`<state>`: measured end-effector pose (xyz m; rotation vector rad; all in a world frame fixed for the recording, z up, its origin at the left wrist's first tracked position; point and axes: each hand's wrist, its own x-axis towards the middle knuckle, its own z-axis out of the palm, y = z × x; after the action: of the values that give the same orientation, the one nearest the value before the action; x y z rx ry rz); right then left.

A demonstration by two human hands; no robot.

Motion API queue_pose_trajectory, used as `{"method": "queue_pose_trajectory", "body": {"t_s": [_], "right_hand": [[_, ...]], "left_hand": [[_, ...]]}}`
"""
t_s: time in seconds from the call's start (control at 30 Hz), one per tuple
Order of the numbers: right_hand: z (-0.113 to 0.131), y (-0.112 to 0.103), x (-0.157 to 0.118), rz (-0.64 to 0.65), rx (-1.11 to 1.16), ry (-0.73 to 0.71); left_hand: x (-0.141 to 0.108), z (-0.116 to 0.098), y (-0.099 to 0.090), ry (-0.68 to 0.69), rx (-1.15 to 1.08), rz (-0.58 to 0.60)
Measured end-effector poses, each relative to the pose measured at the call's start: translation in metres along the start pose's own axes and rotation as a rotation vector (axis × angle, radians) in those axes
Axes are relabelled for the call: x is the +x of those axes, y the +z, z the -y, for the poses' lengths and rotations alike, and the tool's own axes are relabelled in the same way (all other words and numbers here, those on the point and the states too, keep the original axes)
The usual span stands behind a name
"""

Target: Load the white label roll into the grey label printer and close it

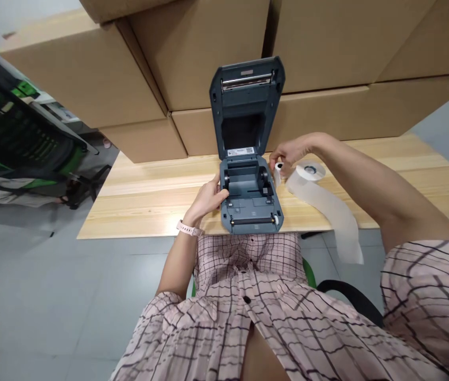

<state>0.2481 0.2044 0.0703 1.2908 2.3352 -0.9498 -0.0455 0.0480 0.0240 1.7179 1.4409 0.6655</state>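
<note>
A dark grey label printer (252,203) stands on the table with its lid (244,114) raised upright. Inside its bay show two black roll holders, and no roll sits between them. My left hand (209,197) grips the printer's left side, thumb over the rim. At the printer's right side, my right hand (288,153) has its fingers closed about a small white roll (277,173) with a dark core; part of the roll is hidden by the fingers. Just right of it lies a larger roll of white labels (312,170), its loose strip (333,209) trailing over the table's front edge.
Large cardboard boxes (216,63) are stacked along the back of the wooden table (141,196), close behind the raised lid. A black and green office chair (14,137) stands off to the left. The table's front edge runs just before my lap.
</note>
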Motion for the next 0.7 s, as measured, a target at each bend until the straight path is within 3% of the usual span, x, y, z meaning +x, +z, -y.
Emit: {"method": "queue_pose_trajectory", "body": {"t_s": [0.17,0.3,0.4,0.53,0.7], "right_hand": [[-0.002,-0.015,-0.048,-0.090,0.187,-0.169],[0.032,-0.018,-0.084,-0.098,0.148,-0.381],[0.078,-0.007,-0.072,-0.054,-0.106,-0.426],[0.124,0.013,-0.025,-0.035,-0.297,-0.434],[0.126,0.031,-0.002,0.000,-0.202,-0.435]], "left_hand": [[0.001,0.004,0.001,0.004,-0.023,-0.010],[0.002,0.007,0.003,0.022,-0.064,-0.006],[0.002,0.010,0.005,0.034,-0.101,-0.015],[0.004,0.014,0.008,0.053,-0.128,-0.053],[0.006,0.021,0.012,0.043,-0.168,-0.051]]}}
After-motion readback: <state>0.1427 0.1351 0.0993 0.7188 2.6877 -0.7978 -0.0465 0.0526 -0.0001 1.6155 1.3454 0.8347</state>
